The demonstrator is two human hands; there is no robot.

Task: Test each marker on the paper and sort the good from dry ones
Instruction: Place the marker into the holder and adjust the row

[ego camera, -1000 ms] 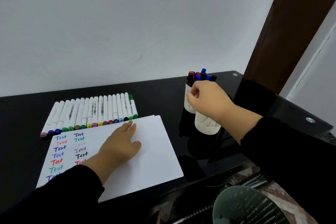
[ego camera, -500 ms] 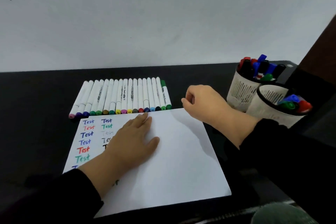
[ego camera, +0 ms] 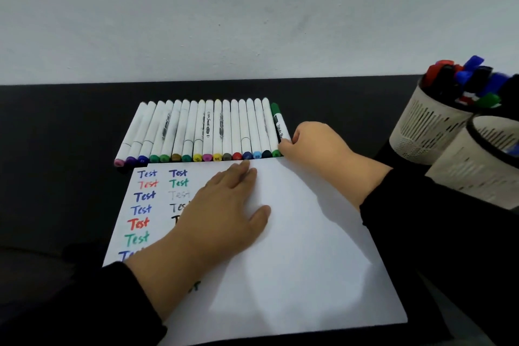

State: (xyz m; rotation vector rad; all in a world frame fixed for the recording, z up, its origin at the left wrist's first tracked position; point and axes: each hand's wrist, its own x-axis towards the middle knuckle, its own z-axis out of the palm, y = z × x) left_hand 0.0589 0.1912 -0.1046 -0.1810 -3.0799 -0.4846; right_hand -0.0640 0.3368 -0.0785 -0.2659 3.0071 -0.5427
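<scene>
Black desk (ego camera: 70, 126) under a pale wall held the paper (ego camera: 295, 247), pressed flat by the left hand (ego camera: 224, 205); the right hand (ego camera: 314, 146) pinched the green marker (ego camera: 279, 123) at the row's (ego camera: 196, 132) end. Light, stiff, slick barrel: best gripped mid-body

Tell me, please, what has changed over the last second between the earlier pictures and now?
The right hand left the marker cups, crossed leftward over the table and now pinches the green-capped marker at the right end of the marker row. The left hand stayed flat on the paper; row and writing are unchanged.
</scene>
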